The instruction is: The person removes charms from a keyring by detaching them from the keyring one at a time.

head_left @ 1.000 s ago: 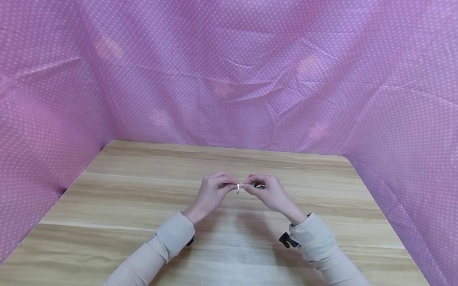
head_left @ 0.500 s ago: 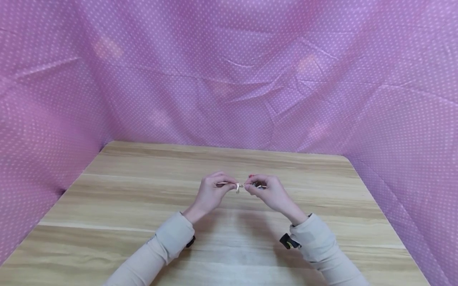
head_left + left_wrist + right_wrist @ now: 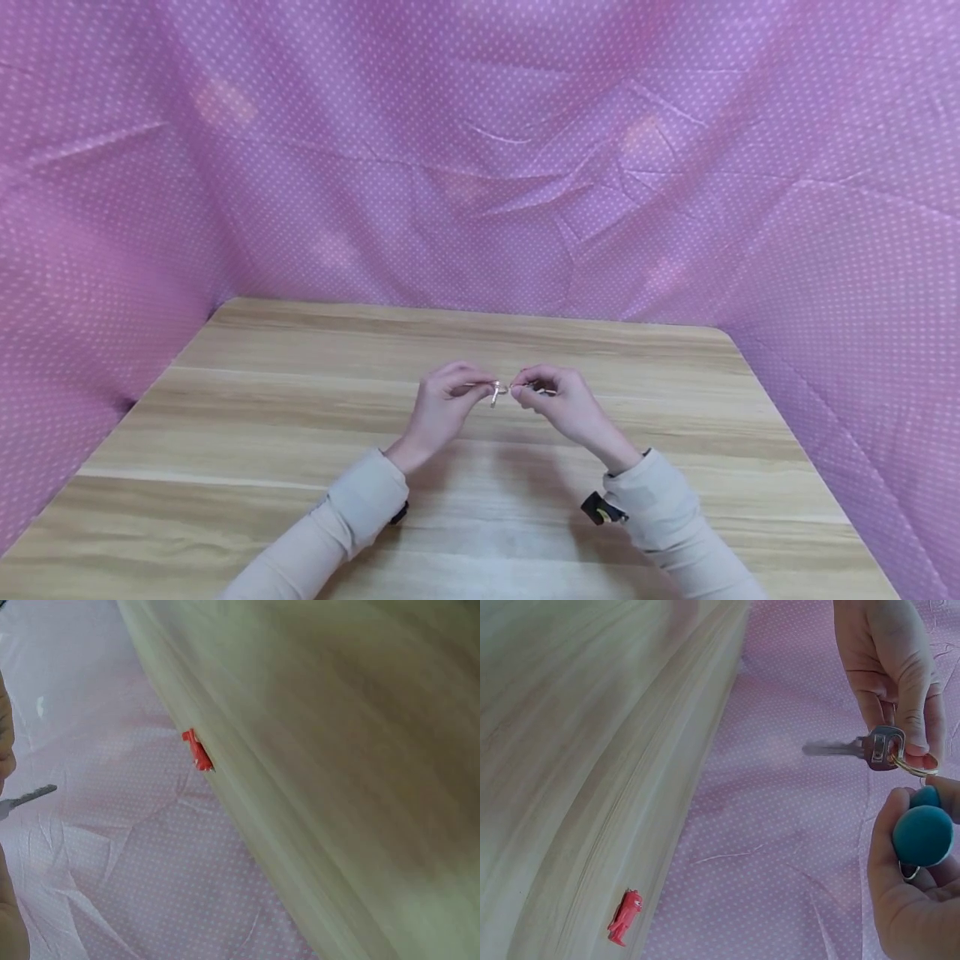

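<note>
My left hand (image 3: 442, 410) and my right hand (image 3: 566, 407) meet above the middle of the table, fingertips a little apart. In the right wrist view, the left thumb and fingers pinch a gold key ring (image 3: 919, 766). A metal key (image 3: 881, 748) hangs on that ring, its blade pointing away from the hands. Held in the curled fingers of the right hand is a keychain with a teal ball (image 3: 922, 835); its fingertips come up close to the ring. Whether they grip the ring I cannot tell. At the left wrist view's edge, the key blade (image 3: 34, 795) shows between partly cropped fingers.
A small red figurine (image 3: 625, 917) lies on the wooden table (image 3: 225, 400), near an edge in both wrist views. Purple dotted cloth (image 3: 480, 167) hangs around the table's back and sides. A black wrist device (image 3: 602, 508) sits below the right sleeve.
Both hands stay nearly in place. The key between them has turned and tilts slightly left. The red spot behind the right hand is now almost hidden in the head view.
</note>
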Motion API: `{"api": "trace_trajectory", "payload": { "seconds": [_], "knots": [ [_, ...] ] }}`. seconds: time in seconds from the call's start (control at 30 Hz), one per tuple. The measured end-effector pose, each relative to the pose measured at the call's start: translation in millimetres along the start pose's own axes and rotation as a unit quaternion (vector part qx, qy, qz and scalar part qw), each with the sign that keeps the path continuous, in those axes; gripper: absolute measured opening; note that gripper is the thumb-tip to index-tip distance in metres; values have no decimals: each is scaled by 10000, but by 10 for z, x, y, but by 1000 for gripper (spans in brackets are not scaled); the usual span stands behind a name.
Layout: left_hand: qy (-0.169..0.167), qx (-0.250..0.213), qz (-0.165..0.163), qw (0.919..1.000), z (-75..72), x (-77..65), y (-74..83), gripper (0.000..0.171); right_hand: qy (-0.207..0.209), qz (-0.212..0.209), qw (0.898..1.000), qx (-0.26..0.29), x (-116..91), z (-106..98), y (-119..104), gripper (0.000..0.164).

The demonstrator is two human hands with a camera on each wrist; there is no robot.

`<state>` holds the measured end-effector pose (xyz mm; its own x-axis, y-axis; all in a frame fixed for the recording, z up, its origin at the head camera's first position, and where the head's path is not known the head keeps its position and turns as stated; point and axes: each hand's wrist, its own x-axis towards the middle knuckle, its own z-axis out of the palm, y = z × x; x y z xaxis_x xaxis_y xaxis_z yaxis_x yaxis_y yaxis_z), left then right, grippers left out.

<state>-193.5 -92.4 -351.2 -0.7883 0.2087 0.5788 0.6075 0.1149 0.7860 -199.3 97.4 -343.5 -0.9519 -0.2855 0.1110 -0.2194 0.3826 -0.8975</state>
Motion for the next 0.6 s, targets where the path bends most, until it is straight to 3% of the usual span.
{"api": "trace_trajectory", "payload": {
  "seconds": [0.13, 0.2, 0.4, 0.6],
  "knots": [
    [-79, 83, 348, 9993, 3, 9, 35, 14, 2, 50, 9999, 89, -7, -6, 11, 15],
    [-154, 87, 260, 9995, 5, 12, 30, 14, 1, 77, 9999, 99, -11, -6, 10, 16],
    [-374, 45, -265, 9989, 42, 1, -208, 14, 109, 123, 9999, 40, -5, 12, -12, 15],
    [-454, 454, -169, 9978, 32, 15, -254, 13, 135, 30, 9998, -129, -10, 30, -32, 15]
  ]
}}
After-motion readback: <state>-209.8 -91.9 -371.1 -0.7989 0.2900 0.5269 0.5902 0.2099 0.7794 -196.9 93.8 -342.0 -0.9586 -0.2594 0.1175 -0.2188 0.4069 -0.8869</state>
